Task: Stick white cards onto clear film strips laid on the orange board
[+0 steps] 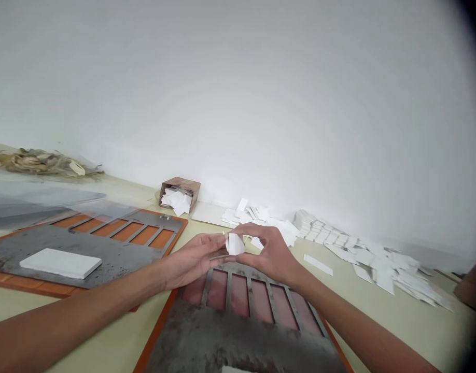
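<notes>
On the far left of the pale counter, against the white wall, a heap of dried, fibrous plant material. Just in front of it, a clear plastic sheet, partly overlapping a grey metal plate with slotted windows in an orange frame. Lying flat on that plate, a thick white rectangular block. Farther along by the wall, a tilted cardboard box, stuffed with white paper pieces.

At the middle, the left hand and right hand, close together above the top edge of a second slotted metal plate in an orange frame. Between the fingertips of both hands, pinched and held off the plate, a curled white paper piece.

Just beyond the right hand, a loose spread of white paper scraps. Farther right, stacked white paper strips, 1 separate strip lying on the counter, and a scattered pile of long white offcuts. At the right edge, a partly visible brown object.
</notes>
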Action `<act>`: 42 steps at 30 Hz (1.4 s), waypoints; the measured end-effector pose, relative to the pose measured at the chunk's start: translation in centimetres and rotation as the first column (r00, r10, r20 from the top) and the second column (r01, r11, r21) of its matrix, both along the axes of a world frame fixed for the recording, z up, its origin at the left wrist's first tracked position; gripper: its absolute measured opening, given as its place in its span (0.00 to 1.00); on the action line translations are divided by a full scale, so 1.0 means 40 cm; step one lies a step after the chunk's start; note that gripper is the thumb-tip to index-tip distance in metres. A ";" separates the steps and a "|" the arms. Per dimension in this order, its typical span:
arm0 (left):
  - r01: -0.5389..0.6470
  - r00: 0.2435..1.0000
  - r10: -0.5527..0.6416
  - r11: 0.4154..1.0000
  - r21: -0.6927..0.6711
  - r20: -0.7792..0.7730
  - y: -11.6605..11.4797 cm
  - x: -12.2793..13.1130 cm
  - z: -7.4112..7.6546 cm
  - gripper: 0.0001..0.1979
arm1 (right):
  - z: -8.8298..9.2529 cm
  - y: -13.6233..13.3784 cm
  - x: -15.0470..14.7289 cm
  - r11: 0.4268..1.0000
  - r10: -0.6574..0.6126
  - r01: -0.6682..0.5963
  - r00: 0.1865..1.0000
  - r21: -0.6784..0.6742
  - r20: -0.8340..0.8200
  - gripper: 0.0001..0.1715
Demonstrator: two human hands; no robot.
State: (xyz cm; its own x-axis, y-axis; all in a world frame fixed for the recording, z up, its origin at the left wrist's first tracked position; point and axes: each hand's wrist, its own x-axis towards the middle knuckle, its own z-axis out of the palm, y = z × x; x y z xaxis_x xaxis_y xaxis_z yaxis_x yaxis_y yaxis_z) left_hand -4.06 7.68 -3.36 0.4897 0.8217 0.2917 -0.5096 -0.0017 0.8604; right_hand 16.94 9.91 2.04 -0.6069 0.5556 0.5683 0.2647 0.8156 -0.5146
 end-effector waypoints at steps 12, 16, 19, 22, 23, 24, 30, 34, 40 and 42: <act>0.039 0.999 -0.040 0.999 0.010 0.024 -0.015 0.001 0.016 0.17 | -0.004 -0.013 -0.016 0.979 0.095 -0.103 0.994 -0.174 -0.053 0.33; 0.053 0.998 -0.054 0.998 0.034 0.033 -0.019 0.003 0.018 0.18 | -0.008 -0.020 -0.021 0.984 0.070 -0.080 0.995 -0.161 -0.070 0.34; 0.059 0.998 -0.060 0.997 0.043 0.035 -0.020 0.004 0.018 0.18 | -0.011 -0.021 -0.021 0.989 0.080 -0.091 0.993 -0.120 -0.089 0.33; 0.037 0.999 -0.038 0.998 0.041 0.037 -0.020 0.004 0.016 0.20 | -0.017 -0.020 -0.022 0.991 0.108 -0.116 0.989 -0.071 -0.100 0.33; 0.025 0.999 -0.027 0.999 0.040 0.037 -0.020 0.004 0.015 0.20 | -0.020 -0.020 -0.023 0.992 0.110 -0.116 0.989 -0.055 -0.103 0.33; 0.015 0.999 -0.017 0.999 0.039 0.035 -0.020 0.004 0.015 0.21 | -0.023 -0.020 -0.025 0.993 0.106 -0.110 0.989 -0.037 -0.106 0.34; 0.000 1.000 0.000 0.998 0.062 0.011 -0.015 0.004 0.011 0.19 | -0.022 -0.031 -0.031 1.000 0.005 -0.005 0.993 0.004 -0.114 0.28; 0.011 1.000 -0.011 0.996 0.085 0.000 -0.007 -0.001 0.003 0.20 | -0.018 -0.030 -0.030 0.996 -0.056 0.064 0.990 0.063 -0.127 0.26; 0.039 0.997 -0.032 0.993 0.109 -0.065 -0.008 -0.002 0.003 0.17 | -0.024 -0.027 -0.030 0.983 -0.042 0.061 0.993 0.174 -0.113 0.23; 0.046 0.996 -0.037 0.993 0.105 -0.086 -0.011 -0.003 0.005 0.15 | -0.024 -0.029 -0.032 0.981 -0.021 0.040 0.995 0.189 -0.101 0.23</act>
State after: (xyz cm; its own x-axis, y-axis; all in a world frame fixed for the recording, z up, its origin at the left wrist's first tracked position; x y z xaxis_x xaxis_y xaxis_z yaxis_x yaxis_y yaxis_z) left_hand -4.18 7.26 -3.15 0.5490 0.7666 0.3330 -0.4375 -0.0759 0.8960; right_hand 15.66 8.74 1.09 -0.5275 0.4489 0.7212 0.2468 0.8933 -0.3755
